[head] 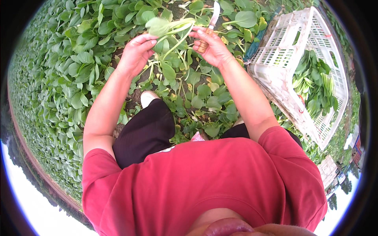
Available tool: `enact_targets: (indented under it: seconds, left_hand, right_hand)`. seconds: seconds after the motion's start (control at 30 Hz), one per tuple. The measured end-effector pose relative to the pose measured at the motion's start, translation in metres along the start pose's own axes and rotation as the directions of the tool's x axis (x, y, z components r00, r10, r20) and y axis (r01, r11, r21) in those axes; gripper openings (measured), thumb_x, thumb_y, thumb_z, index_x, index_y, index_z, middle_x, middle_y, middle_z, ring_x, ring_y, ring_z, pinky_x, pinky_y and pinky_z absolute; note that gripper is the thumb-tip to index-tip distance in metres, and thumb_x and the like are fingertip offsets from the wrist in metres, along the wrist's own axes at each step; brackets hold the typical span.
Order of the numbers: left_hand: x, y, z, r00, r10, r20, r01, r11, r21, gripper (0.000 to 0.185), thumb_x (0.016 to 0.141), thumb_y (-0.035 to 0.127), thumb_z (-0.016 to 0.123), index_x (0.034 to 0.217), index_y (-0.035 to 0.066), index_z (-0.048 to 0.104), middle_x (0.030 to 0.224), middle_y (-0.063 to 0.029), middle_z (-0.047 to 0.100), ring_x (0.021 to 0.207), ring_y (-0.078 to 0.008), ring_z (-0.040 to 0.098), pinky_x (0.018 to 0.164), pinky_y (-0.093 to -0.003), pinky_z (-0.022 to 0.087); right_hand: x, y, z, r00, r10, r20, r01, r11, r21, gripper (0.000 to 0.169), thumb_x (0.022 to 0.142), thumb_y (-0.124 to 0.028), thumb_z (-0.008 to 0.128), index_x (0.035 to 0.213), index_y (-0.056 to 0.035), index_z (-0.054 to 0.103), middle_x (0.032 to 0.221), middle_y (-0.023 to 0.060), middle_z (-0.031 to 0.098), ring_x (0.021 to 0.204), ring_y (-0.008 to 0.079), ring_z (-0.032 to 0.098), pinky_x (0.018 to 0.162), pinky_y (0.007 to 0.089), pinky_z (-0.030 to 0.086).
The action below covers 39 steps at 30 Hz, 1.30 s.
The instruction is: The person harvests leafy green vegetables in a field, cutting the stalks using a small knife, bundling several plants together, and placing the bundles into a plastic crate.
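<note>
Up ahead of me, my left hand (pixel 138 53) pinches the leafy end of a bok choy-like green (pixel 174 28) between thumb and fingers. The plant lies sideways, its pale stem end pointing right and some of its leaves blurred. My right hand (pixel 213 47) keeps a knife (pixel 203 44) by its wooden handle against the palm, with the blade pointing away from me. The index finger and thumb of that hand are at the plant's stem end; whether they touch it I cannot tell. One long stalk hangs loosely below the plant.
On the right a white plastic crate (pixel 268 57) stands tilted, holding several harvested greens (pixel 316 85). Dense growing greens (pixel 59 82) fill the left side. Loose leaves (pixel 206 97) litter the soil between my legs, near my white shoe (pixel 147 98).
</note>
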State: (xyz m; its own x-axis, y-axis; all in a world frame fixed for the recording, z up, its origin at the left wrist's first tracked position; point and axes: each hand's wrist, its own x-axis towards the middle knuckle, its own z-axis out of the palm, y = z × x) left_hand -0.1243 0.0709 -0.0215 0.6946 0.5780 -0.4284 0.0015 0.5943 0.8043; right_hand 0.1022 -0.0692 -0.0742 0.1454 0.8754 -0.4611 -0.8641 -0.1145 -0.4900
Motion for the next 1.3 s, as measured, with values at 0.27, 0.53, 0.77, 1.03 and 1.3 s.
enact_targets:
  seconds: [0.27,0.53,0.77,1.03,1.3]
  left_hand:
    - [-0.017,-0.014,-0.011,0.998,-0.057,-0.036,0.067,0.868,0.493,0.021,0.088,0.006,0.06,0.109,0.005,0.064,0.11,-0.0038,0.065,0.106,-0.0142,0.057,0.091,-0.0317,0.046]
    - [0.005,0.011,0.03,0.949,0.141,0.281,-0.315,0.457,0.832,0.041,0.087,0.031,0.067,0.12,0.007,0.06,0.117,-0.0106,0.063,0.109,-0.0211,0.059,0.091,-0.0337,0.047]
    - [0.028,-0.019,0.046,0.831,-0.411,0.375,0.228,0.867,0.443,0.038,0.09,0.025,0.066,0.12,0.004,0.056,0.1,-0.0013,0.061,0.096,-0.0107,0.059,0.087,-0.0265,0.048]
    - [0.073,-0.037,0.037,0.924,-0.31,0.224,-0.298,-0.217,0.93,0.016,0.08,0.026,0.067,0.09,0.014,0.066,0.086,-0.0101,0.066,0.083,-0.0283,0.066,0.076,-0.0428,0.053]
    - [0.173,0.038,0.015,0.978,0.163,0.127,0.022,-0.692,0.721,0.021,0.083,0.009,0.062,0.103,0.01,0.07,0.118,-0.0063,0.055,0.099,-0.0224,0.064,0.079,-0.0364,0.057]
  right_hand:
    - [-0.018,-0.003,0.029,0.97,-0.245,0.006,0.223,0.872,-0.436,0.027,0.081,-0.013,0.076,0.101,-0.0052,0.059,0.085,0.002,0.062,0.07,0.009,0.055,0.059,0.0246,0.046]
    - [-0.029,0.003,0.032,0.95,-0.288,0.118,0.293,0.701,-0.65,0.026,0.081,-0.014,0.074,0.103,-0.005,0.062,0.086,0.0007,0.063,0.072,0.008,0.056,0.064,0.0228,0.046]
    - [-0.022,0.006,0.028,0.921,-0.289,0.261,0.389,0.699,-0.6,0.02,0.084,-0.01,0.071,0.1,-0.002,0.063,0.092,0.001,0.066,0.081,0.0087,0.061,0.079,0.0259,0.05]
    - [0.027,-0.019,-0.026,0.911,-0.162,-0.38,0.177,0.984,0.004,0.02,0.09,-0.02,0.067,0.084,-0.0059,0.055,0.071,0.0029,0.059,0.058,0.0091,0.054,0.052,0.0217,0.045]
    - [0.092,0.01,-0.014,0.948,-0.136,-0.287,-0.095,0.74,-0.666,0.02,0.094,-0.022,0.057,0.103,-0.0042,0.053,0.08,0.0035,0.059,0.063,0.0106,0.054,0.056,0.0257,0.046]
